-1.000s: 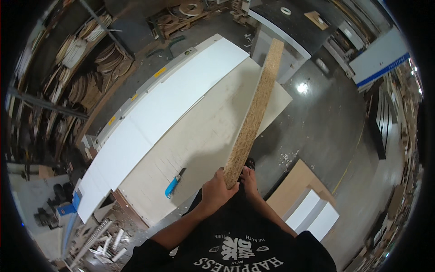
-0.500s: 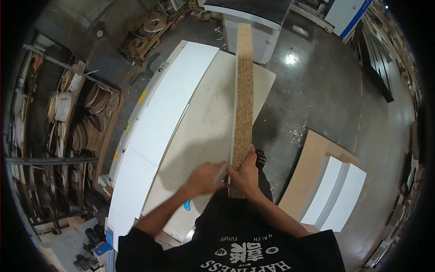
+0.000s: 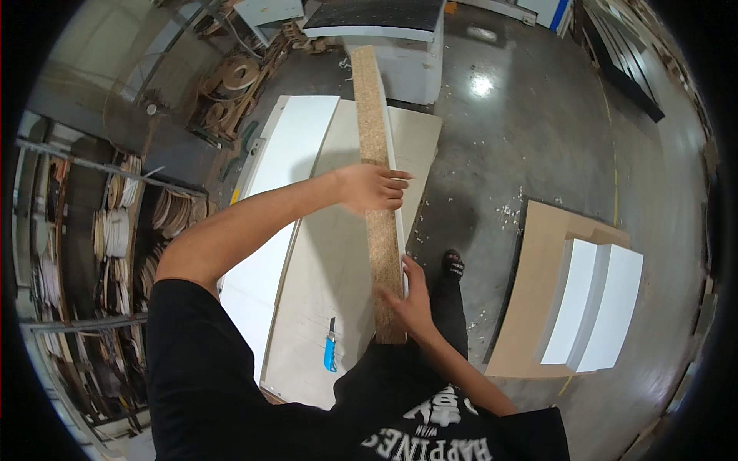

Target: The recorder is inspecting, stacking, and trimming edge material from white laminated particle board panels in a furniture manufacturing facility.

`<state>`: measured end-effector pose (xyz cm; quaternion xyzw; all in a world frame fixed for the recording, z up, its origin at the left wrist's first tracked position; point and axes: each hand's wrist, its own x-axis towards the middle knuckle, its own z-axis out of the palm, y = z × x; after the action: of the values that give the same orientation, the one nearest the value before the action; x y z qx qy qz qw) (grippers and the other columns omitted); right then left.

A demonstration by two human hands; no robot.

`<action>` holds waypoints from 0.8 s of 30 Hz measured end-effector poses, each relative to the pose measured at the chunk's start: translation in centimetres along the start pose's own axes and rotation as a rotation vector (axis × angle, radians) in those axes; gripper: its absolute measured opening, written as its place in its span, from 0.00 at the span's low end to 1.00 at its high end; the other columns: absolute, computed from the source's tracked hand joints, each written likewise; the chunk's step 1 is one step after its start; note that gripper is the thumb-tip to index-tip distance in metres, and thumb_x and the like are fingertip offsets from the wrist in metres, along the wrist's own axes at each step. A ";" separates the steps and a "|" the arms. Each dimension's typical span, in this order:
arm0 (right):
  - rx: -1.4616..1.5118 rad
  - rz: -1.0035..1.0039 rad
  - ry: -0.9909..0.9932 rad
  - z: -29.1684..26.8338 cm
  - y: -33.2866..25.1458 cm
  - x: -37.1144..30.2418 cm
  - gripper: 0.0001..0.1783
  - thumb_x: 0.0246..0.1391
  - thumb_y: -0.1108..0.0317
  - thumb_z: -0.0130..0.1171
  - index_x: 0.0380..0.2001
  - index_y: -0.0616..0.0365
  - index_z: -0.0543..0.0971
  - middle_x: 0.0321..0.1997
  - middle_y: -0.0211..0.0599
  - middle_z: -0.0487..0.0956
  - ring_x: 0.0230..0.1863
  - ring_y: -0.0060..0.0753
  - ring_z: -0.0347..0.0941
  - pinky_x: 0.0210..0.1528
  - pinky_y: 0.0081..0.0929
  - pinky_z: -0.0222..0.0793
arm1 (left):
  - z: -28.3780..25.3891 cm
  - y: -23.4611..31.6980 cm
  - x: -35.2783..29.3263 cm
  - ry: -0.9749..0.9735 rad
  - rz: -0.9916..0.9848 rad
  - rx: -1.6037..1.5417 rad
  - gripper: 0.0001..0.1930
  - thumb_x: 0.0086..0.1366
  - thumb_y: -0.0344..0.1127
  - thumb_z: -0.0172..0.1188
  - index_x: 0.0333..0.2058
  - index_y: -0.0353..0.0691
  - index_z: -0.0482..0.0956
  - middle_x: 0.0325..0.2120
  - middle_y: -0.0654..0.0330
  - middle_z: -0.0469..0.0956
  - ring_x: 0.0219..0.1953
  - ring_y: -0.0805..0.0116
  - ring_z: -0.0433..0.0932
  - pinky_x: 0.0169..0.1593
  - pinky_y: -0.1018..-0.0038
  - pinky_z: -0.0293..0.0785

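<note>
A long particleboard panel [image 3: 371, 127] stands on edge in front of me, its raw speckled core facing up and a white face on its right side. My left hand [image 3: 373, 188] lies across the middle of that edge, with its fingers bent over the white side; its thumb is hidden. Closer to me, my right hand [image 3: 413, 303] grips the panel near its near end, thumb on the core and fingers along the white face. On the worktable [image 3: 323, 253] to the left lies a blue utility knife [image 3: 330, 355], blade out.
A white panel [image 3: 288, 154] covers the table's left side. At right, two white pieces [image 3: 611, 307] rest on a brown board [image 3: 523, 307]. Shelves of edge-band rolls [image 3: 111, 230] stand far left. A dark-topped machine [image 3: 373, 19] stands beyond the table. White scraps litter the floor.
My left hand has moved from beside the panel's near end to farther up, across its edge. The panel has turned and tilted, so its white face now shows on the right. The knife is uncovered.
</note>
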<state>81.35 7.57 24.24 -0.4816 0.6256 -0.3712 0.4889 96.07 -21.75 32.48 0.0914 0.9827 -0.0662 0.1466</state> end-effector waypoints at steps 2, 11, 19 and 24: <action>0.339 0.147 0.038 -0.9 5.8 0.2 0.39 0.68 0.49 0.62 0.70 0.68 0.65 0.68 0.49 0.73 0.71 0.46 0.69 0.75 0.39 0.60 | -0.9 -0.1 0.3 0.013 0.004 -0.068 0.26 0.54 0.39 0.71 0.51 0.40 0.76 0.53 0.59 0.78 0.65 0.55 0.73 0.80 0.57 0.58; 0.915 0.785 -0.358 3.0 16.6 -0.8 0.46 0.73 0.30 0.43 0.72 0.62 0.70 0.71 0.48 0.75 0.68 0.43 0.73 0.73 0.37 0.63 | 1.2 -1.0 0.0 0.090 0.035 -0.023 0.29 0.47 0.42 0.76 0.48 0.42 0.77 0.46 0.60 0.77 0.56 0.59 0.77 0.72 0.61 0.69; 1.003 0.795 -0.481 3.5 19.3 0.0 0.44 0.72 0.31 0.47 0.74 0.57 0.67 0.72 0.41 0.74 0.70 0.40 0.72 0.72 0.41 0.67 | -1.5 -4.2 0.4 -0.039 0.050 -0.185 0.32 0.50 0.37 0.75 0.55 0.38 0.76 0.54 0.54 0.79 0.61 0.53 0.77 0.72 0.60 0.69; 1.204 0.847 -0.562 3.2 19.1 -0.9 0.39 0.74 0.38 0.50 0.73 0.56 0.68 0.71 0.40 0.76 0.70 0.40 0.73 0.73 0.42 0.67 | -1.5 -10.7 -0.3 -0.136 -0.063 0.003 0.32 0.50 0.34 0.76 0.54 0.37 0.74 0.57 0.51 0.78 0.65 0.51 0.75 0.76 0.61 0.66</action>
<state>79.91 13.44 5.78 0.0698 0.3001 -0.2926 0.9052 93.80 -32.01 35.13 0.0561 0.9728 -0.0785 0.2108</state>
